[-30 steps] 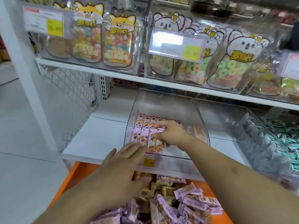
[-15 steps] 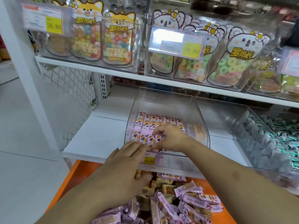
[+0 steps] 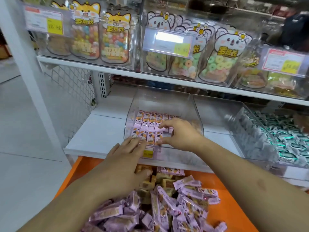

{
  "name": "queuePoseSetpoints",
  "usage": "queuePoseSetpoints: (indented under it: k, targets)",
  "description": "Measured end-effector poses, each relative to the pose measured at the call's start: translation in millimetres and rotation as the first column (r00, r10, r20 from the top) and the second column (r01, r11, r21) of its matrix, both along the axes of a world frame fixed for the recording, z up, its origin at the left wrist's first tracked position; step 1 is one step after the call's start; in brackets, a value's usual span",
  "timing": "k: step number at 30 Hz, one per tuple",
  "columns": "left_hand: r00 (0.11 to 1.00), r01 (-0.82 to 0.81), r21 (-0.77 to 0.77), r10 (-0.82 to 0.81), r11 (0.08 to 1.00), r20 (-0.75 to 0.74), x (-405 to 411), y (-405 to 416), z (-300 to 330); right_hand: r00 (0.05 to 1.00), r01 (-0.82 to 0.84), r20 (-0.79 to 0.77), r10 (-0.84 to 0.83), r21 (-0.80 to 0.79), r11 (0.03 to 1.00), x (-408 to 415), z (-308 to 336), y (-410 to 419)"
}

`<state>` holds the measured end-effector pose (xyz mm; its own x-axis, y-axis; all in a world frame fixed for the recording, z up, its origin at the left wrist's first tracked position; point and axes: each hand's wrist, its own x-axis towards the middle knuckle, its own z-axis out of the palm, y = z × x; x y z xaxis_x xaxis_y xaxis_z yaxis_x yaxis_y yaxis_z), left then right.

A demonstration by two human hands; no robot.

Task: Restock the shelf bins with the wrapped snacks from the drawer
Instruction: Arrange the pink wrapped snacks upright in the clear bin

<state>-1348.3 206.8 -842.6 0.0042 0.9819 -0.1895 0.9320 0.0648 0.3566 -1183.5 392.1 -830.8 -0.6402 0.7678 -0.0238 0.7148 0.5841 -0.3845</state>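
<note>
Right hand [image 3: 179, 134] inside clear bin [image 3: 197, 114] on lower shelf [image 3: 93, 131], fingers spread and slightly curled, tips touching the rows of pink wrapped snacks [image 3: 148, 124] lined up on the bin floor. Thumb near the front row; cannot tell if pinching one packet or just pressing. Snacks in bin: two tidy rows, standing side by side, filling left and middle; right part of bin hidden by the hand.

Left hand [image 3: 125, 166] flat, fingers straight and close together, fingertips at the bin's front lip by the yellow price tag [image 3: 148, 152], palm over the orange drawer [image 3: 234, 213]. Holding nothing visible.

Drawer below shelf, open, with loose heap of pink packets [image 3: 175, 205], unsorted.

Neighbouring bin [image 3: 260, 136] to the right full of green-and-silver sweets. Upper shelf: bins with cartoon-animal candy bags [image 3: 224, 59].
</note>
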Motion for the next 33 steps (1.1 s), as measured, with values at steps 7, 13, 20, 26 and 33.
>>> queuePoseSetpoints:
  k: [7,13,20,26,33]
  targets:
    - [0.988,0.073,-0.012,-0.071,0.997,0.14,38.5,-30.5,-0.2,0.979,-0.015,-0.204,0.012,-0.015,1.0,72.1,14.3,-87.4]
    - [0.986,0.148,-0.171,-0.131,0.974,0.105,71.2,-27.4,-63.5,0.997,0.03,0.078,-0.017,-0.17,0.985,132.1,-76.7,-102.0]
    - [0.982,0.187,-0.359,-0.164,0.914,0.095,95.7,-21.2,-152.2,0.948,0.26,0.244,-0.206,-0.217,0.941,171.8,-184.7,-70.0]
    - [0.989,0.126,-0.403,-0.145,0.907,-0.016,93.6,-12.6,-198.7,0.923,0.341,0.257,-0.286,-0.206,0.917,171.1,-232.7,-42.2]
    - [0.987,0.003,-0.361,0.055,0.933,0.149,93.5,-7.7,-207.1,0.927,0.367,0.193,-0.322,-0.281,0.887,172.5,-243.1,-44.3]
